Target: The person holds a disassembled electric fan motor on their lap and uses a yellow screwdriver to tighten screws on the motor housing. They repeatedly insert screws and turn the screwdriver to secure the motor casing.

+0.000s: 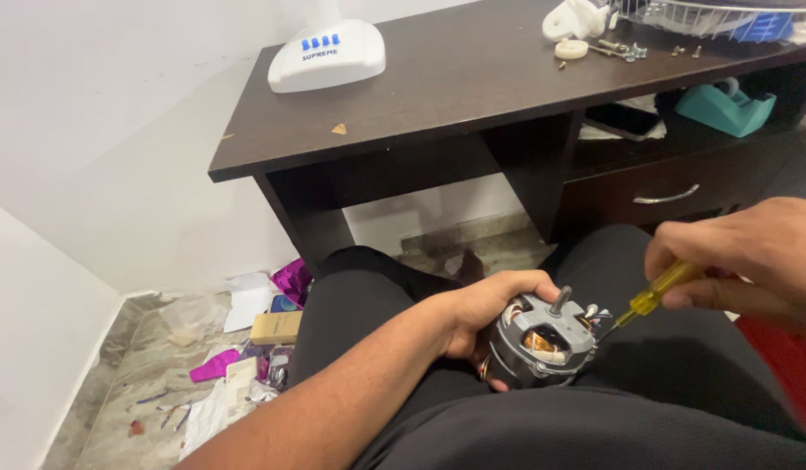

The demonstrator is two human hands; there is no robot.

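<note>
Motor [542, 341], a small grey unit with copper windings and an upright shaft, rests on the person's lap below the front edge of the dark desk [403, 104]. Left hand [477, 313] is closed around its casing, steadying it. Right hand [751, 257] is curled shut on a yellow-handled screwdriver [651, 298], tip set at the motor's right rim. Judged step: working a fastener on the housing. Next move calls for a firm hold and the tip kept seated squarely.
</note>
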